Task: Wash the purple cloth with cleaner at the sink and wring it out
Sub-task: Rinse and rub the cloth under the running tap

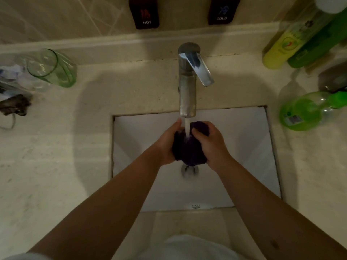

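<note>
Purple cloth [187, 149], bunched into a ball, sits over the white sink [249, 147], both hands clamped around it: left hand [168, 145] on one side, right hand [212, 145] on the other. Water from the steel tap [187, 87] lands on it. Farther right on the beige worktop [56, 156] lies a green bottle [304, 111].

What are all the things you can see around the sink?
purple cloth: 1, dark purple, bunched under the running water
tap: 1, silver, behind the basin, running
sink: 1, white, centre
HOT and COLD signs: 2, dark, on the wall
glass: 1, green, counter left
tall bottles: 2, yellow and green, back right
lying bottle: 1, green, counter right
left hand: 1, gripping the cloth
right hand: 1, gripping the cloth
</note>
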